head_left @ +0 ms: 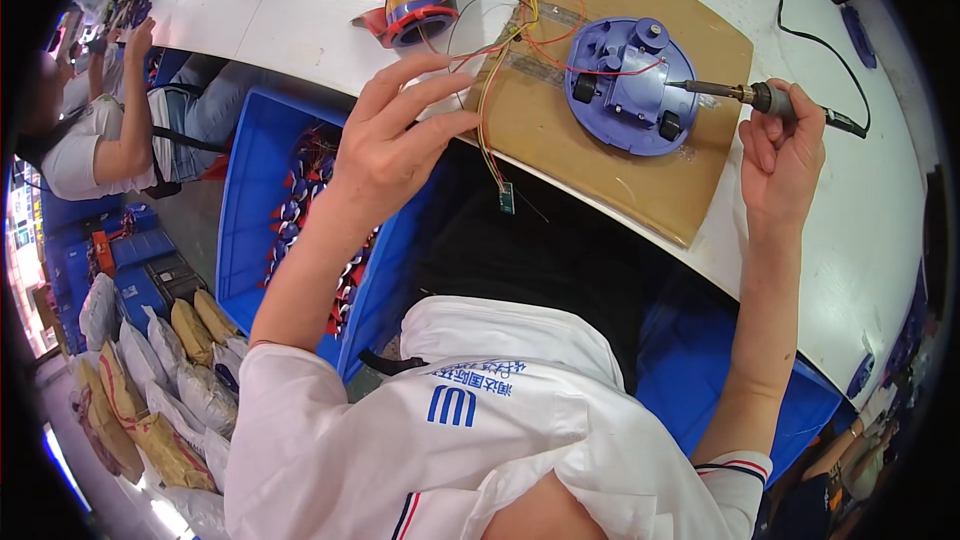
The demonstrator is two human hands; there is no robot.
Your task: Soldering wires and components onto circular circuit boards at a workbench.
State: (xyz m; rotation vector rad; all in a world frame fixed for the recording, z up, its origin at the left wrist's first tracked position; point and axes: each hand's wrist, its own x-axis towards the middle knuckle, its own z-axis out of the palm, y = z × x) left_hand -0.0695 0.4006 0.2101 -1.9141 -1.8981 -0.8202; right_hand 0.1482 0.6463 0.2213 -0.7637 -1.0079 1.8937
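Observation:
My right hand [785,150] is closed around the handle of a soldering iron [720,90]. The iron's tip points left, at the middle of a round purple-blue plastic base [610,125] with two small black wheels; whether it touches cannot be told. This base lies on a brown cardboard sheet [700,185]. My left hand [395,135] has its fingers apart beside a bundle of thin red, yellow and black wires [487,105]. A red wire runs from the bundle to the base. From the bundle's lower end a small green circuit board [506,198] hangs over the table edge.
A red, blue and yellow toy shell [415,10] sits on the white table [290,25], left of the cardboard. Below my left arm stands a blue bin [235,230] of red-and-blue parts. The iron's black cord [825,35] crosses the right side. Another person [125,140] sits at left.

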